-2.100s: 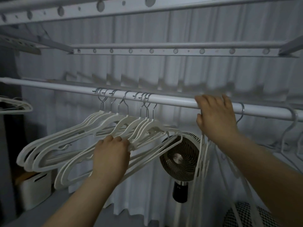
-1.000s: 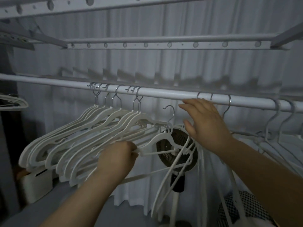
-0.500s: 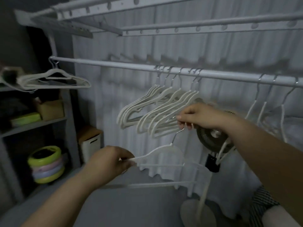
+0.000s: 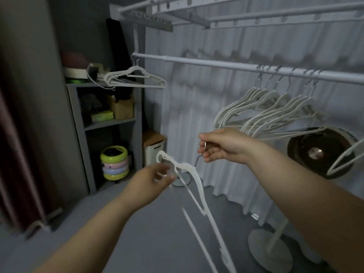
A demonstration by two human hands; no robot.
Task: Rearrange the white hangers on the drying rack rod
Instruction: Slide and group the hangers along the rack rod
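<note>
Since the frame half a second earlier, the held white hanger [image 4: 197,180] has tipped from roughly level to steeply tilted, and the head view has swung further left, bringing more of the shelf unit [image 4: 110,123] into sight. Head view: the hanger is off the rod [image 4: 216,64], in mid-air below and to the left of the bunched hangers [image 4: 266,109] on the rod's right portion. One shoulder points up and left; the other arm runs down towards the lower right. The right hand [image 4: 222,146] pinches the metal hook between thumb and curled fingers. The left hand [image 4: 151,182] is at the upper shoulder, its fingers [image 4: 165,175] blurred by motion; whether they clamp the plastic or only touch it cannot be determined. A few more hangers [image 4: 136,75] hang at the rod's far left end, well apart from the bunch, and a fan [image 4: 319,152] stands behind at right. Handling assessment: the hanger appears light and thin, fairly stiff but liable to flex along its arms, and it is likely to swing when held by the hook alone. Recommended grip point is the hook's shank, with the second hand steadying a shoulder. The arms can snag neighbouring hangers; keep it apart from the bunch until the hook is over the rod.
</note>
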